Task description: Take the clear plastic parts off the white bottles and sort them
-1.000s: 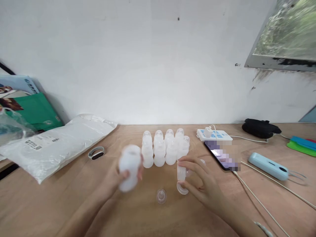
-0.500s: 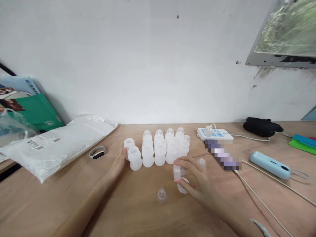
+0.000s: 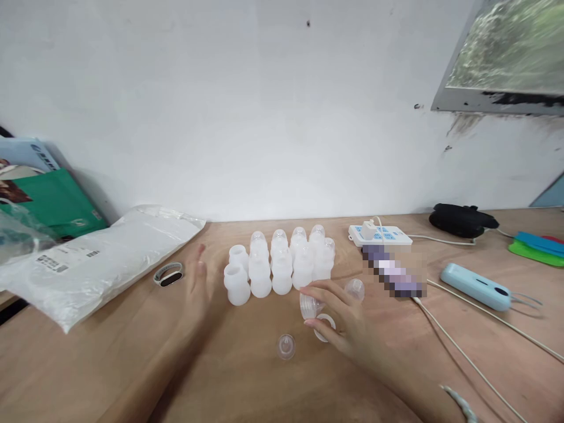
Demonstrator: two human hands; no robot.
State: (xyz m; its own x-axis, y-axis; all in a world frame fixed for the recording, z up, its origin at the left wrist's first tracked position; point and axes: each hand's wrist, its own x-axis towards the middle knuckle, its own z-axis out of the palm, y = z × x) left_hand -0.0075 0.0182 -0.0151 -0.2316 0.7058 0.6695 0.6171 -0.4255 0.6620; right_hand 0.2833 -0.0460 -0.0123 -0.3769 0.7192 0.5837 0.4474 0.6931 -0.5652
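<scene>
My right hand point(image 3: 339, 314) pinches a clear bottle cap point(image 3: 308, 305) on its side between thumb and fingers. Beneath that hand lies a white ring point(image 3: 325, 328), and a clear dome cap point(image 3: 355, 289) is just behind the fingers. A small clear nipple-shaped piece point(image 3: 286, 346) rests on the table in front. My left hand point(image 3: 197, 288) is raised with fingers extended, holding nothing, left of two open-necked white bottles point(image 3: 238, 285). To the right of these, several white baby bottles point(image 3: 282, 271) with clear domed tops stand upright in rows.
On the left lie a grey wristband point(image 3: 168, 275) and a large white plastic parcel point(image 3: 110, 252). At the right are a power strip point(image 3: 396, 236), a pixelated phone-like object point(image 3: 392, 271) with a cable, a light blue device point(image 3: 476, 286) and a black case point(image 3: 462, 220).
My left hand has let go of the rear open bottle and drawn away to the left. That bottle now stands behind the front one. My right hand still holds the cap, slightly tilted.
</scene>
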